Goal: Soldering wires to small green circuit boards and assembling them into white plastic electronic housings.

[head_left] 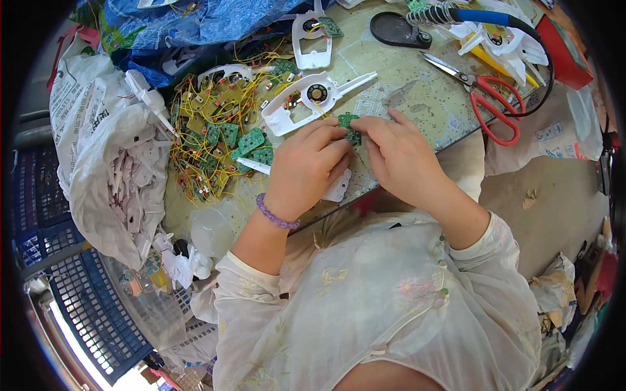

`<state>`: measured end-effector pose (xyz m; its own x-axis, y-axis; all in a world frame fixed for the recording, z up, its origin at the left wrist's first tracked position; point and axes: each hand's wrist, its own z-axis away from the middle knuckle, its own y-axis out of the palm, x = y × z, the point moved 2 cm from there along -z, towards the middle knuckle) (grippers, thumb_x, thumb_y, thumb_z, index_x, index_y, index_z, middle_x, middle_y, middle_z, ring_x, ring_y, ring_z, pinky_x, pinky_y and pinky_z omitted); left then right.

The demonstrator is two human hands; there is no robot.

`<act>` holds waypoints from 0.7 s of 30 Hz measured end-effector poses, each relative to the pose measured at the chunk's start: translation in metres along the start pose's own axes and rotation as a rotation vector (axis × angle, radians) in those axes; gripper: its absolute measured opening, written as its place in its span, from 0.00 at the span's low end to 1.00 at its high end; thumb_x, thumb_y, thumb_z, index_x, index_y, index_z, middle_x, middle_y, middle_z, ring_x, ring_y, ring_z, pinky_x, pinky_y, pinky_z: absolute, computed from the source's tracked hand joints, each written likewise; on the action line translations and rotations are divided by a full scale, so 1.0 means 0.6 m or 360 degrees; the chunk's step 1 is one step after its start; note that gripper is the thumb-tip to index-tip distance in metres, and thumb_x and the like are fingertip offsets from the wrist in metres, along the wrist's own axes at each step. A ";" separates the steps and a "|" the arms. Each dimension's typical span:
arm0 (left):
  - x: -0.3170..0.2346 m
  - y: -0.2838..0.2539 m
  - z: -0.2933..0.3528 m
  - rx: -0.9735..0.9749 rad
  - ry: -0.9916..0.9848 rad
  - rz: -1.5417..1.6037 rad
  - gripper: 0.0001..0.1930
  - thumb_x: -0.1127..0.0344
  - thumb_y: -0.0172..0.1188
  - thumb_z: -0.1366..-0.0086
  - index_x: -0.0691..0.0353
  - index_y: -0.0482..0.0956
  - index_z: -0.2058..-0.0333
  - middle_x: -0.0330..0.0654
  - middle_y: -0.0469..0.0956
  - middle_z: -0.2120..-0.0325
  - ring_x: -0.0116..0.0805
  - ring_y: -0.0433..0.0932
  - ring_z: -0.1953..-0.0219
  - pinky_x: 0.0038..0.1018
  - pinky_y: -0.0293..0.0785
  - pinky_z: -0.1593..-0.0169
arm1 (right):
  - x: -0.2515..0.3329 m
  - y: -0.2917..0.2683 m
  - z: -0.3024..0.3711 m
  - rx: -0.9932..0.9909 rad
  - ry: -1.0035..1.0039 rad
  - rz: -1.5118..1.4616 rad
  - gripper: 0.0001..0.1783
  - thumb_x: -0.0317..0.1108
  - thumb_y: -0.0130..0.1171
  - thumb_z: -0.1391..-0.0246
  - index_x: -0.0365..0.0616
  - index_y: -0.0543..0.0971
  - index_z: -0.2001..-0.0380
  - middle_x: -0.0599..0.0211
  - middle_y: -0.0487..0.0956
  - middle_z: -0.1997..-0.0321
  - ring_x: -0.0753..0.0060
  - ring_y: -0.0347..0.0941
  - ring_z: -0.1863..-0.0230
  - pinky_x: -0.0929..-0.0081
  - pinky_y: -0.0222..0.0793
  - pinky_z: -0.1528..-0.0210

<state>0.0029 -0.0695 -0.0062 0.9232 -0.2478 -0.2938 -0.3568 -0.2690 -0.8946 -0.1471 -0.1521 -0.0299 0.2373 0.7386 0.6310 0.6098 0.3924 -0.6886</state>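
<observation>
A small green circuit board (348,120) sits at the near edge of the table, pinched between the fingers of both hands. My left hand (310,159) is closed on its left side, its fingertips partly hidden behind the knuckles. From the other side, my right hand (403,155) grips the board with thumb and fingers. Just beyond the left hand lies a white plastic housing (277,120) with a round speaker in it. Another white plastic piece (338,188) shows partly below the left hand.
A heap of yellow wires and green boards (215,133) spreads to the left, beside a white sack (98,137) of plastic parts. Red-handled scissors (479,88), a blue-handled soldering iron (482,16) in a coil stand and a red box (564,52) lie to the right.
</observation>
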 end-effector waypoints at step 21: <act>0.003 0.003 0.006 0.0019 0.0010 0.0029 0.08 0.69 0.66 0.51 0.60 0.80 0.71 0.39 0.80 0.62 0.39 0.79 0.53 0.30 0.78 0.58 | -0.117 -0.246 -0.083 -0.1176 0.0691 0.0675 0.14 0.39 0.59 0.45 0.37 0.79 0.66 0.62 0.78 0.68 0.70 0.74 0.66 0.74 0.68 0.61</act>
<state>0.0044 -0.0672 -0.0094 0.9156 -0.2586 -0.3079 -0.3719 -0.2534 -0.8930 -0.2161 -0.2889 0.0451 0.7175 0.4134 0.5606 0.6965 -0.4161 -0.5846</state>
